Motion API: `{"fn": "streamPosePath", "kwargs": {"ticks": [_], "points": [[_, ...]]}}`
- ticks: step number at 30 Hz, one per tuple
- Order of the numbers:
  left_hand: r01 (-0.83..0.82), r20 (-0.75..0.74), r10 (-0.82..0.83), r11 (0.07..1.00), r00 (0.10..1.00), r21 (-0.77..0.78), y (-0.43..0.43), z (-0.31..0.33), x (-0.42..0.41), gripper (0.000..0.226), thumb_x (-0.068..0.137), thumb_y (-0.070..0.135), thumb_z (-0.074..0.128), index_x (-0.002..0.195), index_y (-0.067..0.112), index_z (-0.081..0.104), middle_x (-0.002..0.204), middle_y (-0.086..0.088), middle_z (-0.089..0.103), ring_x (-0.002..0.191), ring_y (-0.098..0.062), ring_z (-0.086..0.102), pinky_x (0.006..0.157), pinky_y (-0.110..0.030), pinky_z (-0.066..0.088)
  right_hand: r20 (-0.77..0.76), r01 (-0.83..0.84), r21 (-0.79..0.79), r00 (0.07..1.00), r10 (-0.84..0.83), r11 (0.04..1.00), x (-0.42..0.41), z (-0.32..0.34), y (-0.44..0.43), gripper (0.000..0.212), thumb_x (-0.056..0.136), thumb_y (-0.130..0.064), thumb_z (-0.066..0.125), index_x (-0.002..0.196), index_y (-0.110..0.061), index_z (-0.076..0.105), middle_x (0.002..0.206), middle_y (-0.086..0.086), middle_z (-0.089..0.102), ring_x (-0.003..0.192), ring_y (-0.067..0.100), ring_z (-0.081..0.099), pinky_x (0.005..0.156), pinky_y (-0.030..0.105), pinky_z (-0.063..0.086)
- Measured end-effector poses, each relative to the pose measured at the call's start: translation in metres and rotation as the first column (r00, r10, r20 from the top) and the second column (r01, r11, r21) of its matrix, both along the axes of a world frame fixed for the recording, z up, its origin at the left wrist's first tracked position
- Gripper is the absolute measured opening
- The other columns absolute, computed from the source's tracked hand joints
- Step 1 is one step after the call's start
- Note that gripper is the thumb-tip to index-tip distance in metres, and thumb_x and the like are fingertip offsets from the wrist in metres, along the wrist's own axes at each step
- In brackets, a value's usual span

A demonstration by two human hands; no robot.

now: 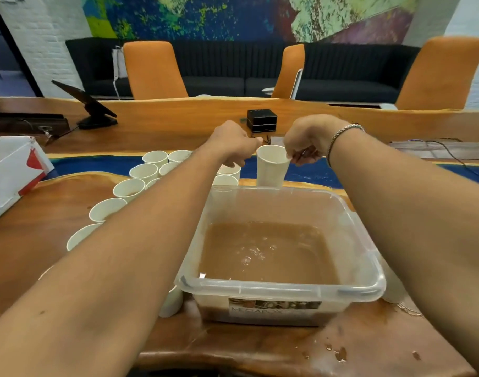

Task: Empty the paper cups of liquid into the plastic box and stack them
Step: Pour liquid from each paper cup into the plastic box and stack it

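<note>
A clear plastic box (pixel 369 284) sits in front of me, part filled with brown liquid. Just beyond its far rim stands a tall white paper cup stack (pixel 271 170), upright. My right hand (pixel 309 142) pinches its rim on the right side. My left hand (pixel 232 144) has its fingers curled and touches the stack's rim on the left; whether it holds anything is hidden. Several white paper cups (pixel 129 189) stand in rows to the left, under my left forearm, some with brown liquid inside.
A white cardboard box (pixel 12 170) lies at the far left. A small black device (pixel 261 120) and a tilted tablet on a stand (pixel 88 104) sit further back. Spilled drops (pixel 339 353) wet the wooden table at the front right. Orange chairs stand beyond.
</note>
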State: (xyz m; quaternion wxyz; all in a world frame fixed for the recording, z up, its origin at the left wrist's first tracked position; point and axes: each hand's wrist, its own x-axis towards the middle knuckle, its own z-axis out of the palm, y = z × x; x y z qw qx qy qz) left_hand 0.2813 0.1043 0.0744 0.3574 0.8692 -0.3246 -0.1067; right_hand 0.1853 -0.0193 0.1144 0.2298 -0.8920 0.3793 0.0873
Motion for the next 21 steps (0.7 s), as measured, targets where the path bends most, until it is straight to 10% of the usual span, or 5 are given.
{"fn": "streamPosePath", "kwargs": {"ticks": [5,12,21], "points": [[0.036,0.011,-0.036,0.999,0.999,-0.037,-0.011,0.021,-0.025,0.02,0.101,0.026,0.055,0.101,0.009,0.067,0.099,-0.007,0.072,0.08,-0.018,0.073,0.071,-0.032,0.063,0.175,0.037,0.036,0.984,-0.042,0.999,-0.024,0.026,-0.002,0.011,0.096,-0.006,0.057,0.104,-0.002,0.063,0.093,0.013,0.064,0.076,0.018,0.059,0.075,0.028,0.054],[0.023,-0.032,-0.028,0.989,0.999,-0.147,-0.006,0.049,-0.062,0.019,0.105,0.024,0.05,0.11,0.012,0.064,0.104,-0.004,0.07,0.081,-0.018,0.073,0.055,-0.023,0.059,0.433,0.132,0.064,0.889,-0.147,0.989,-0.062,0.027,0.009,0.015,0.1,-0.02,0.056,0.111,-0.011,0.058,0.093,0.006,0.064,0.078,0.017,0.062,0.058,0.029,0.051],[0.091,0.059,-0.083,0.984,0.995,-0.152,0.007,0.055,-0.098,0.018,0.104,0.023,0.052,0.105,0.013,0.067,0.103,-0.004,0.07,0.082,-0.017,0.072,0.069,-0.025,0.061,0.631,0.126,0.197,0.743,-0.224,0.972,-0.098,0.0,0.02,0.019,0.102,-0.029,0.054,0.113,-0.017,0.064,0.104,0.0,0.067,0.089,0.016,0.065,0.061,0.026,0.052]]}}
